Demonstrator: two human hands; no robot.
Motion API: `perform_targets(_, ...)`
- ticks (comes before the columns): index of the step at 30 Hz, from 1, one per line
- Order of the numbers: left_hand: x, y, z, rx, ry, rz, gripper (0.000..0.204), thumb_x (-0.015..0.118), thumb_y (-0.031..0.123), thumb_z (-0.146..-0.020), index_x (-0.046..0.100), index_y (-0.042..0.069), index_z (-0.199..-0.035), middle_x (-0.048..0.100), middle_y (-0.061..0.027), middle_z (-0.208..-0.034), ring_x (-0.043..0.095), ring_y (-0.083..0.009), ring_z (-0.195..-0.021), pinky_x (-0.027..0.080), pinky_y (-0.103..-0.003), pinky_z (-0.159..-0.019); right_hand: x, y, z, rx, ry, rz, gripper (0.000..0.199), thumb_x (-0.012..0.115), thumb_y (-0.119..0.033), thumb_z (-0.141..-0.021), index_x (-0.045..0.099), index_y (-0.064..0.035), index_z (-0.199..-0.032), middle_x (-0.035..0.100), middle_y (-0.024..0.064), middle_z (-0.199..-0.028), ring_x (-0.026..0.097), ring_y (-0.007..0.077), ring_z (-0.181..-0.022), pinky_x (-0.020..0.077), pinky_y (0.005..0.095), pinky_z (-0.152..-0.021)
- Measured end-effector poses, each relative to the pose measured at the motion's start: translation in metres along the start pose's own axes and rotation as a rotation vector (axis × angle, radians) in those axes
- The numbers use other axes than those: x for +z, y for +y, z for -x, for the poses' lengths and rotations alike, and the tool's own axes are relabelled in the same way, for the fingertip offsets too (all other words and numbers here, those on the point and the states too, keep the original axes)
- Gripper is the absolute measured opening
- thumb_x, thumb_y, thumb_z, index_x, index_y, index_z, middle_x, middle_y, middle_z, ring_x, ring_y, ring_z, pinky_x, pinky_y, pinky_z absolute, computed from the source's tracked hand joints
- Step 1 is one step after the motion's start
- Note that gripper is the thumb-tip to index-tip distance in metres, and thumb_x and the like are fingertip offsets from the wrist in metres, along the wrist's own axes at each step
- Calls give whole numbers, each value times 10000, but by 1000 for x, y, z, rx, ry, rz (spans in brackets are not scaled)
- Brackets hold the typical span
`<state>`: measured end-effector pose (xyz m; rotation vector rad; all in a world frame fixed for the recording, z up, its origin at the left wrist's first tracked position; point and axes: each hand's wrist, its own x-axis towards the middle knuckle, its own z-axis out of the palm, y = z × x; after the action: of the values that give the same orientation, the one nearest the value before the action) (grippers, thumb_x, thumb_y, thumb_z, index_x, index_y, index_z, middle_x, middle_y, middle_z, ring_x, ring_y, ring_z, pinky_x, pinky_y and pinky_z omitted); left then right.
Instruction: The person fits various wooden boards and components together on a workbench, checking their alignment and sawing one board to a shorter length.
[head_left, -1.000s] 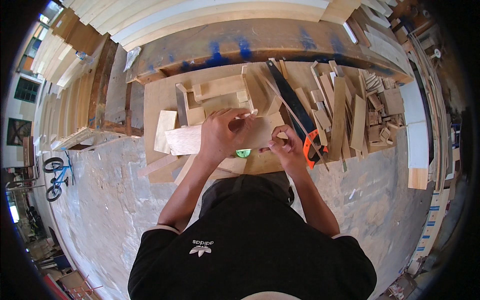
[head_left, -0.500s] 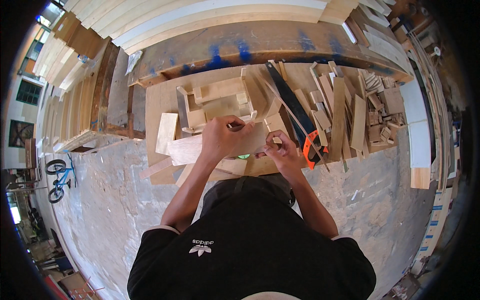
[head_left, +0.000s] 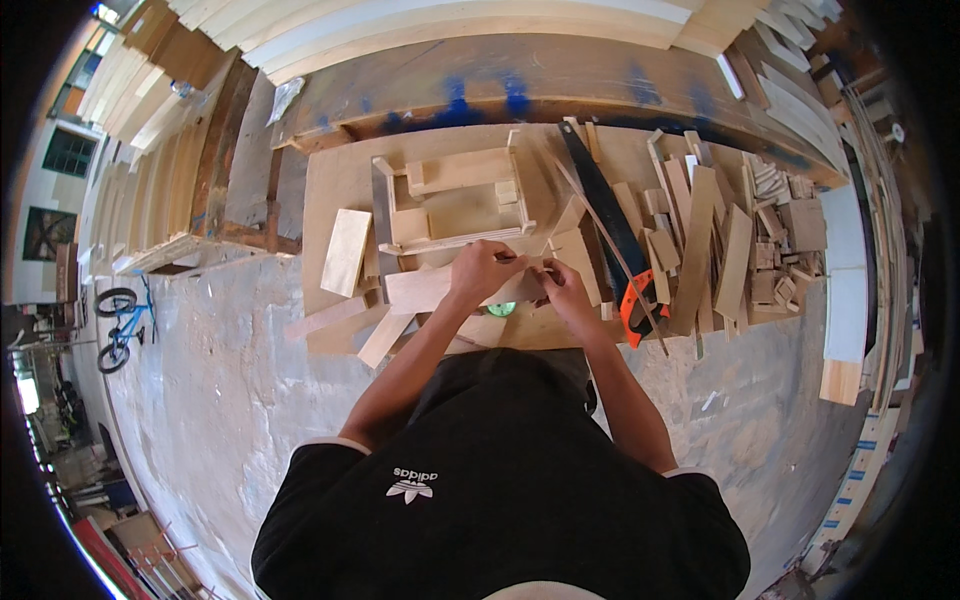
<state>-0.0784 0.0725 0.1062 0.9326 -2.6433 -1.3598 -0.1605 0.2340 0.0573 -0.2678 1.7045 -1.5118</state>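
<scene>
My left hand point(head_left: 485, 270) and my right hand point(head_left: 564, 290) are close together over the near part of the worktop, fingers pinched. Whatever lies between the fingertips is too small to make out. Under and beside my left hand lies a pale wooden board point(head_left: 415, 290). Just below my hands, a round green object point(head_left: 502, 309) shows in part. Beyond them stands a rectangular wooden frame point(head_left: 462, 238) with small blocks inside it. To the right of my right hand rests a handsaw point(head_left: 603, 190) with a dark blade and an orange-and-black handle.
Wood strips point(head_left: 690, 255) and a heap of small offcuts point(head_left: 775, 270) cover the right of the plywood sheet point(head_left: 330, 190). A blue-stained bench point(head_left: 550, 75) with stacked planks runs along the far side. A blue bicycle point(head_left: 125, 325) stands at the far left.
My hands have drawn together, the left moving right and the right's fingers closing in beside it. The whole scene has shifted slightly rightward in view.
</scene>
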Motion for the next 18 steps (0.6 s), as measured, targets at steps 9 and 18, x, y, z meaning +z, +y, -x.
perform_targets(9, 16, -36, -20, 374, 455, -192, 263, 707, 262, -763, 697, 85, -958, 665, -113, -963, 603, -301, -929, 448, -389, -827, 7, 32, -45, 41, 23, -179, 239, 519, -193, -955, 547, -1, -1094, 613, 88, -909, 624, 172, -721, 540, 313, -508)
perform_targets(18, -28, -151, 39, -208, 763, 150, 201, 629, 176, -872, 585, 10, -977, 603, -88, -889, 550, -204, -784, 455, -337, -732, -3, 56, -62, 48, 41, -225, 233, 497, -215, -970, 550, -21, -1087, 617, 68, -906, 624, 156, -721, 539, 300, -556)
